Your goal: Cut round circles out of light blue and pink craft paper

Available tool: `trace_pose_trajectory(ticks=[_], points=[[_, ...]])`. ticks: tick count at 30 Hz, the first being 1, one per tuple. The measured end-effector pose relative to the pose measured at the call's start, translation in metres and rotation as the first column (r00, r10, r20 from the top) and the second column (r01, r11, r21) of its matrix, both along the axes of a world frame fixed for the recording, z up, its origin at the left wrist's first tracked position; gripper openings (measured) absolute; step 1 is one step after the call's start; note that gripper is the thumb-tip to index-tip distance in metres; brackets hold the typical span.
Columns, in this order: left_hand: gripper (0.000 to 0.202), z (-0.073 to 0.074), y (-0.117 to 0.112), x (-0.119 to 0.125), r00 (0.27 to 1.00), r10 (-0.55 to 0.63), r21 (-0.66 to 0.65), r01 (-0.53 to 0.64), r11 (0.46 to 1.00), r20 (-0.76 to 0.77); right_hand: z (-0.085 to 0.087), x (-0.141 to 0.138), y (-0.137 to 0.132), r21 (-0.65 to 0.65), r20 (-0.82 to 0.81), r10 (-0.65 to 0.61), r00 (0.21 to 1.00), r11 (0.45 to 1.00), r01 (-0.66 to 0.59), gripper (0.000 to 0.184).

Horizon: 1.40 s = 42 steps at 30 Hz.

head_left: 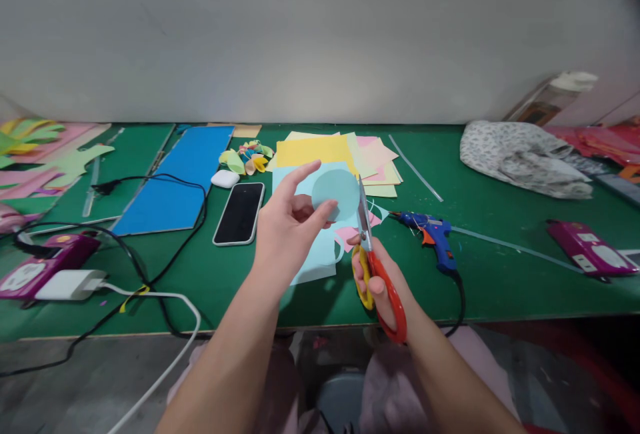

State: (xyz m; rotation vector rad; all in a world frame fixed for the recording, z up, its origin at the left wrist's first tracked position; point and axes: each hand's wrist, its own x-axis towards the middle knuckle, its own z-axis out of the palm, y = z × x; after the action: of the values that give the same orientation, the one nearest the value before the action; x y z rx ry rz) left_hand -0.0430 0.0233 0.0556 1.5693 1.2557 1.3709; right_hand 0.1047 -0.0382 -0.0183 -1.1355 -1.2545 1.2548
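Head view: Your two bare hands are over a green table [500, 297], both to the right of the phone [239, 214], which is the landmark here.
Paper circle: A light blue paper circle [340, 187] is in your left hand, to the right of the phone, its flat face turned toward you.
Feel of the circle: It should be very light and fairly limp, easy to crease or tear, and hardly slippery against dry skin.
Where to hold it: A light pinch near the rim, on the side toward the phone, should keep it flat; a hard squeeze could bend it.
Left hand: Your left hand [287, 231] pinches the circle, thumb on the near face, fingers partly hidden behind, index finger stretched out.
Right hand: Your right hand [383, 274], farther right of the phone, is closed around the handles of the scissors [367, 237], thumb at the red loop, fingers in the yellow.
Blades: They point up beside the circle's right edge, looking nearly together; you cannot tell whether they touch it.
Around them: Right of the phone, a light blue sheet [315, 269] lies below the circle; beyond your right hand rests a blue glue gun [433, 233].
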Motion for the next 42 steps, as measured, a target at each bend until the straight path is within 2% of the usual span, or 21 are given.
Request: trace_pose_trajectory(ticks=[6,14,21,28,32,36,42], points=[[0.052,0.002,0.0,-0.001,1.0,0.016,0.001,-0.016,1.0,0.001,-0.002,0.001,0.0,-0.019,-0.038,0.01,0.999,1.0,-0.011,0.086],[0.051,0.002,0.0,-0.002,0.999,0.031,-0.003,-0.031,1.0,0.013,0.0,0.001,-0.001,-0.006,-0.001,-0.009,1.0,1.0,0.009,0.083],[0.05,-0.002,0.002,-0.002,0.998,0.054,0.011,-0.054,0.998,0.018,-0.003,0.0,0.0,0.004,-0.075,-0.007,0.997,1.0,0.008,0.08],[0.05,-0.003,0.005,-0.005,0.996,0.076,0.026,-0.078,0.997,0.049,-0.004,0.001,0.0,0.008,-0.026,0.0,1.0,1.0,0.0,0.081],[0.05,-0.004,0.005,-0.003,0.988,0.104,0.017,-0.106,0.994,0.117,-0.006,0.001,0.0,0.007,-0.014,0.009,1.0,1.0,-0.009,0.083],[0.058,-0.009,0.004,0.005,0.984,0.063,-0.044,-0.056,0.997,0.166,-0.008,0.002,0.001,0.017,0.002,0.05,0.999,0.999,-0.05,0.085],[0.063,-0.01,0.001,0.006,0.991,0.019,-0.071,-0.01,0.997,0.129,-0.007,0.002,0.003,0.016,0.017,0.05,0.999,0.999,-0.05,0.093]])
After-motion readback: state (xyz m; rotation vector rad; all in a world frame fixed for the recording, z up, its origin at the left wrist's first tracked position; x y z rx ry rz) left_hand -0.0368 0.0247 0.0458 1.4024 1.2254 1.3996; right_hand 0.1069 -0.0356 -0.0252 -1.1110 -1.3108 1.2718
